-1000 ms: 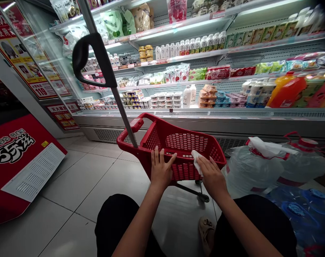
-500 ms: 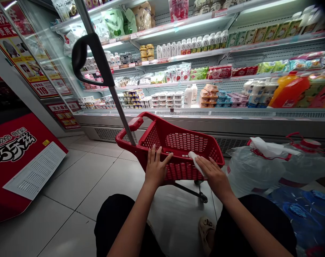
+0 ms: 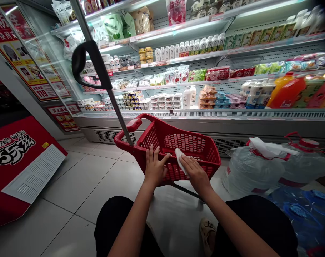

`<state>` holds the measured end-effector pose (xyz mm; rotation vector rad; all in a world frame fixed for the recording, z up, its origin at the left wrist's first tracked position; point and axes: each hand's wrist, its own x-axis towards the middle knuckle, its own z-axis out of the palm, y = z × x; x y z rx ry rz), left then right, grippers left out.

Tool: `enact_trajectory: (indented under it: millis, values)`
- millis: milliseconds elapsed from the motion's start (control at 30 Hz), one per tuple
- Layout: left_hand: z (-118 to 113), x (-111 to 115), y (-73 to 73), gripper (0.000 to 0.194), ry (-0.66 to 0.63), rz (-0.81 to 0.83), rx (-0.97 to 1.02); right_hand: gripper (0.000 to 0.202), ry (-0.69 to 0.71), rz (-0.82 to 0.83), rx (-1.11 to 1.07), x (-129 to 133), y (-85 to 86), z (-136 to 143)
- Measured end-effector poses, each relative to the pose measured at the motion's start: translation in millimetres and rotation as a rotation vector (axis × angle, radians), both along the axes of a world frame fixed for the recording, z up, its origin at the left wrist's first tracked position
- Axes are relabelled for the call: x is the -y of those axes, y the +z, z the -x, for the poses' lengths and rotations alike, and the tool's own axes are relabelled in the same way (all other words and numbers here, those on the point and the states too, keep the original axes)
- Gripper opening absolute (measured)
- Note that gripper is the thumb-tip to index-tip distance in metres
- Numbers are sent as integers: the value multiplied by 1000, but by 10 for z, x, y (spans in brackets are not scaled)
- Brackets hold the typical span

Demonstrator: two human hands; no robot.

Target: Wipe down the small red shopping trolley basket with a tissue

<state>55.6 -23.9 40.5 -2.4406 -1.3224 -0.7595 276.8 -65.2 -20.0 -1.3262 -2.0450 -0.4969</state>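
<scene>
1. The red plastic shopping-basket cart (image 3: 188, 142) stands directly ahead of the person; its walls are a moulded lattice of small openings beneath a smooth, rounded rim.
2. A soft, folded white wipe (image 3: 180, 160), narrow in outline, lies against the cart's near side, partly under the right hand and reaching up to the rim.
3. The right hand (image 3: 196, 174) has its fingers extended and close together, holding the wipe to the near wall; the basket's hollow lies just beyond the fingertips.
4. The left hand (image 3: 154, 170) is spread wide, thumb apart, and holds nothing; it rests on the near side of the basket, left of the wipe.
5. A straight, dull grey metal pole (image 3: 119, 116) rises at a slant from the cart's left end, bearing a looped, matte black grip (image 3: 98, 64).
6. Beyond the cart runs a refrigerated display case (image 3: 165, 123) with a slotted metal ledge and shelves of bottles, tubs and pouches.
7. To the right, clear plastic water jugs (image 3: 255, 169) sit near the case on pale, glossy floor tiles (image 3: 98, 178).
</scene>
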Motion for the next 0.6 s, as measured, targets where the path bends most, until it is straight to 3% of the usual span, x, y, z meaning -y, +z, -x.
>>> enact_trajectory:
  millis: [267,433,533,600]
  values:
    - [168,-92,54,75,61,13,16,71,-93,77,-60,200,-147,-764]
    - [-201,102,-167,98,144,28,17,84,-168,36,-63,257,-223,-585]
    - [-403,209,-332,97,93,90,31,85,-163,34,-12,324,-195,-386]
    - [-406,222,-381,92,104,113,54,83,-134,48,14,385,-150,-284]
